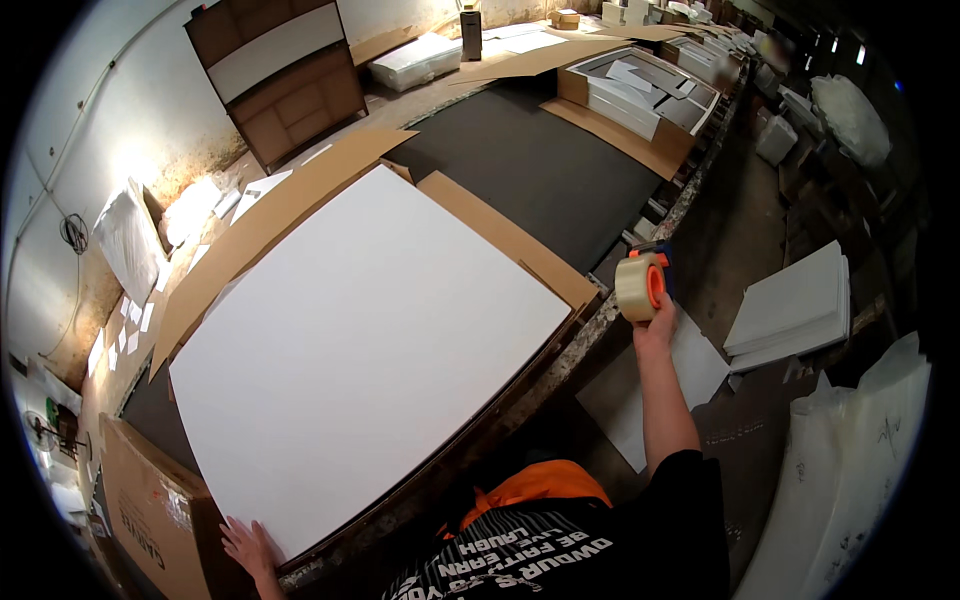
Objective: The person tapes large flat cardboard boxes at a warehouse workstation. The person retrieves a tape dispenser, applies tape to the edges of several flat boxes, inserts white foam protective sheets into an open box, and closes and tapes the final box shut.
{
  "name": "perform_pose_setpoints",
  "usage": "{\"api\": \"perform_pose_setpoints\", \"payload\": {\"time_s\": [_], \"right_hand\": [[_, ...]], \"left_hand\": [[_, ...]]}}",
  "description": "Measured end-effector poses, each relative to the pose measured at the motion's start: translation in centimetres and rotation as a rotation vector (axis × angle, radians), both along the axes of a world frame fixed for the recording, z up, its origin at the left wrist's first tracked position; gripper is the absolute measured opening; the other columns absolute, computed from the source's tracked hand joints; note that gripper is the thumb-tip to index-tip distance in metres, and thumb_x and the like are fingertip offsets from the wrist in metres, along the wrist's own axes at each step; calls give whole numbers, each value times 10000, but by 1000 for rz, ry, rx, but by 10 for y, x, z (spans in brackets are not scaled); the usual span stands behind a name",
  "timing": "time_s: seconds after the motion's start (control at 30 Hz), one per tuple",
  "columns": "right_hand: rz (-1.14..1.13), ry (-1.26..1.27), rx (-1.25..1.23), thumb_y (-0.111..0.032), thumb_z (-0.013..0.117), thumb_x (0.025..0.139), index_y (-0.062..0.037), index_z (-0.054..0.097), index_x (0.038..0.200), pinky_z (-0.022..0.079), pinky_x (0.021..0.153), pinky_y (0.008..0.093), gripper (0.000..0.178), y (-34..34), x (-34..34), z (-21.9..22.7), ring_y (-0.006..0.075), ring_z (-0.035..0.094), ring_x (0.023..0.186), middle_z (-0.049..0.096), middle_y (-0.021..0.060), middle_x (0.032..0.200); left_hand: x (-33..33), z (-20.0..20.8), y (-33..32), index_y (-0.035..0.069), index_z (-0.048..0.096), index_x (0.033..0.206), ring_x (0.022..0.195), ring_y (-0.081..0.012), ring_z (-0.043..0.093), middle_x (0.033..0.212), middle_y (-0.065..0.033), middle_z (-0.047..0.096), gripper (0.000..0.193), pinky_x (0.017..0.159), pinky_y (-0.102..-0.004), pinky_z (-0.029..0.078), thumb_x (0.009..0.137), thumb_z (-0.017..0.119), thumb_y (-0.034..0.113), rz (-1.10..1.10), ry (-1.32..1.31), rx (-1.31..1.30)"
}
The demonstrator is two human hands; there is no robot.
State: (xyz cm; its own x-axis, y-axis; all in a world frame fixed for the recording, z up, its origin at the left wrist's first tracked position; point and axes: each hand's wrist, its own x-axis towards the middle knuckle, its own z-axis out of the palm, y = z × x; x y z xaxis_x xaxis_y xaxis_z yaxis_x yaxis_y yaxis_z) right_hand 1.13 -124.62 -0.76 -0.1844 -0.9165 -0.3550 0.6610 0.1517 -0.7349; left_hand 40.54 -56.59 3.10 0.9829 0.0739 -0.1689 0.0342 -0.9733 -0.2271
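Observation:
My right hand (657, 322) grips a tape dispenser (640, 284) with a wide roll of clear tape and an orange hub, held out past the belt's near edge. At the lower left my left hand (247, 545) has its fingers spread against the near-left corner of a large white panel (370, 350). The panel lies flat on an opened cardboard box, whose brown flaps (270, 235) fold outward on the far side and at the right end. What lies beneath the panel is hidden.
A dark conveyor belt (530, 150) runs away to the upper right, carrying another open carton (640, 95) with white parts inside. A closed cardboard box (150, 500) stands at lower left. White sheets (790, 305) are stacked at right, near plastic-wrapped goods (850, 470). A brown panel unit (280, 80) leans on the wall.

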Motion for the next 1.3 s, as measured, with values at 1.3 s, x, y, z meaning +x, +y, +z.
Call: {"api": "perform_pose_setpoints", "payload": {"time_s": [1.3], "right_hand": [[1286,1520,-1916,-499,420,924,26,389,1400,318,1057,572,709,185,205,36,495,327,1309,398,273,1416]], "left_hand": [[-47,-17,-95,56,221,1513,1432,-498,43,1562,-272,98,805,1159,-575,29,946,301,622,-447,-17,-305]]}}
